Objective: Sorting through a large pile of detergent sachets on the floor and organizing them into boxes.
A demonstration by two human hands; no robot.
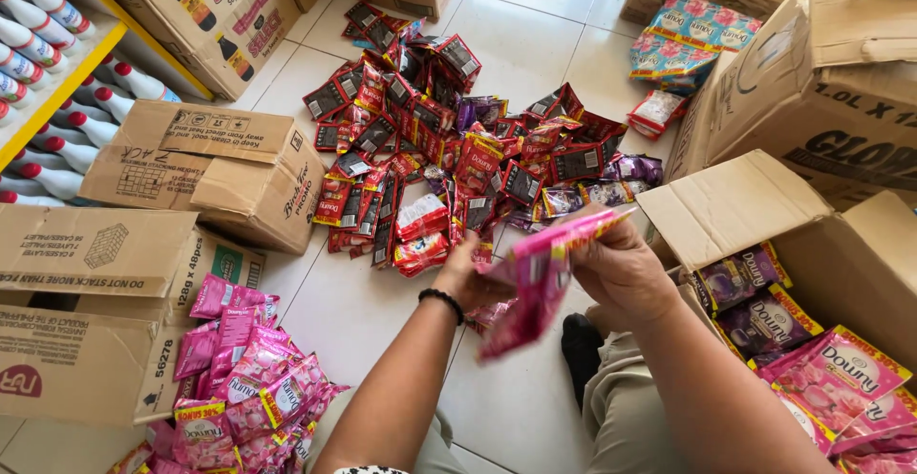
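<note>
I see the white tiled floor [521, 53] ringed by brown cardboard cartons: a big closed one [821, 82] at the far right, an open one [821, 245] beside my right arm holding purple and pink sachet strips, and flattened-looking stacked ones [105, 273] at my left. In the middle of the floor lies a wide heap of red and black sachet strips [430, 140]. A smaller pile of glossy pink sachets [244, 378] sits near my left elbow. Between my hands hangs a strip of pink plastic sachets [540, 278], held up above the tiles. My right hand [621, 269] has its fingers closed on the strip's upper end; my left hand [468, 278], with a black wristband, pinches its lower part.
</note>
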